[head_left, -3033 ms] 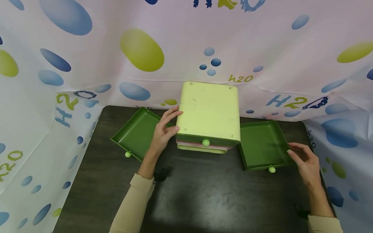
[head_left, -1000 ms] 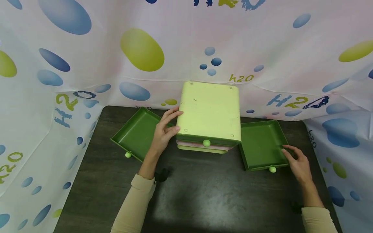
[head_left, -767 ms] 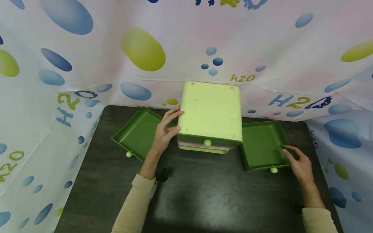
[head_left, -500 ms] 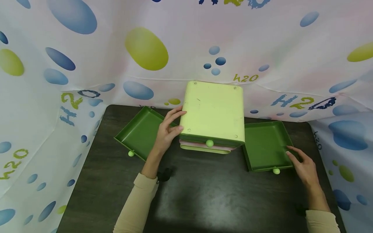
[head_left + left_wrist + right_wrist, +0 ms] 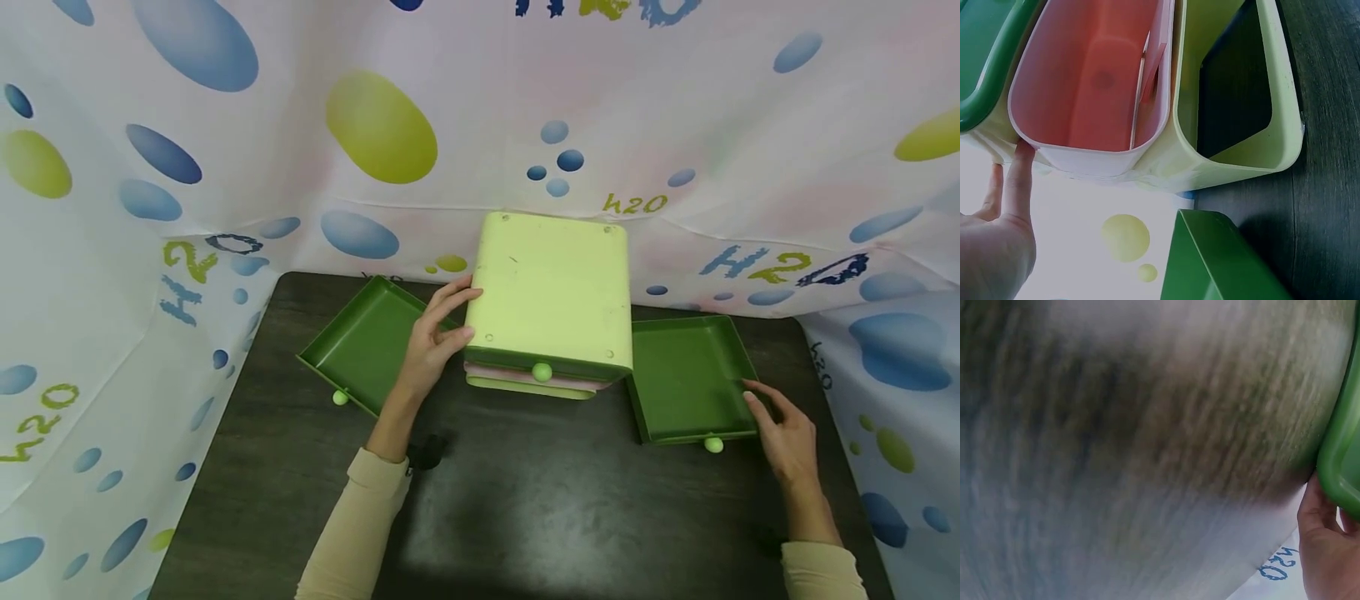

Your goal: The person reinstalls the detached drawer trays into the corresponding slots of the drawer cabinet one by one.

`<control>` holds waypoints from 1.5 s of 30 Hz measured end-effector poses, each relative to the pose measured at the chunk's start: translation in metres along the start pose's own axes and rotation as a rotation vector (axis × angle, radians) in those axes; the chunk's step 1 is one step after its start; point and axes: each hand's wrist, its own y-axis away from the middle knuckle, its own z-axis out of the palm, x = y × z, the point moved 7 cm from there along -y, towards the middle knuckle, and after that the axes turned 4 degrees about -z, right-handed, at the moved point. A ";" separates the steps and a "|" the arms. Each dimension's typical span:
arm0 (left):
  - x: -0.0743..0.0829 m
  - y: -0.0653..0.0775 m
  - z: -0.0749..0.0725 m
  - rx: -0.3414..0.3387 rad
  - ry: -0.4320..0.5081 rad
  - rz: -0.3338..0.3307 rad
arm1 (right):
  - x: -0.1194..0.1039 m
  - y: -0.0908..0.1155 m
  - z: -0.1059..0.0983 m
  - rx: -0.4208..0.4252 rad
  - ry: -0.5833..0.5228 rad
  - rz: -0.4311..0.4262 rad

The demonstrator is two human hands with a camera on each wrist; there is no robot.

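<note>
left hand (image 5: pixel 429 346), fingers apart, is against the cabinet (image 5: pixel 555 287) at the back of the table (image 5: pixel 525 508), prob to steady it. right hand (image 5: pixel 789 437), fingertips slightly apart, touches the right-side drawer (image 5: pixel 686 375), maybe so it won't slide.

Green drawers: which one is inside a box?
The middle drawer, tucked into the top yellow box. The left drawer and right drawer are out on the table.

Head view: drawer (image 5: pixel 352 346) left of cabinet (image 5: pixel 551 287), side nearest cabinet hidden behind left hand (image 5: pixel 429 354). Cabinet's lower tiers (image 5: pixel 529 388) mostly hidden from above. Both sleeves (image 5: pixel 356 533) cut off by bottom edge. Left wrist view: cabinet cut off above. Right wrist view: desk (image 5: pixel 1147 419) blurred; second drawer (image 5: pixel 1342 464), right of cabinet, cut off.
</note>
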 end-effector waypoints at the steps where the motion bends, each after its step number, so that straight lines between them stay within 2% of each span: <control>1: 0.000 0.000 0.000 0.004 -0.003 -0.001 | 0.000 0.001 0.000 0.004 -0.007 0.002; 10: -0.003 -0.001 0.002 0.001 -0.019 -0.008 | 0.004 0.005 -0.011 0.075 -0.067 0.053; 16: -0.002 -0.002 -0.001 0.008 -0.022 -0.006 | 0.000 0.011 -0.011 0.048 -0.136 0.040; 23: -0.002 -0.002 0.000 -0.003 -0.005 0.005 | 0.001 0.023 -0.011 0.087 -0.142 0.048; 31: -0.004 -0.001 -0.002 0.002 -0.001 -0.007 | 0.001 0.033 -0.010 0.071 -0.148 0.046; 38: -0.004 -0.001 -0.001 0.002 0.004 -0.011 | -0.004 0.040 -0.016 0.062 -0.201 0.044; 45: -0.002 -0.001 0.000 0.001 0.012 -0.005 | -0.007 0.047 -0.019 0.038 -0.180 0.035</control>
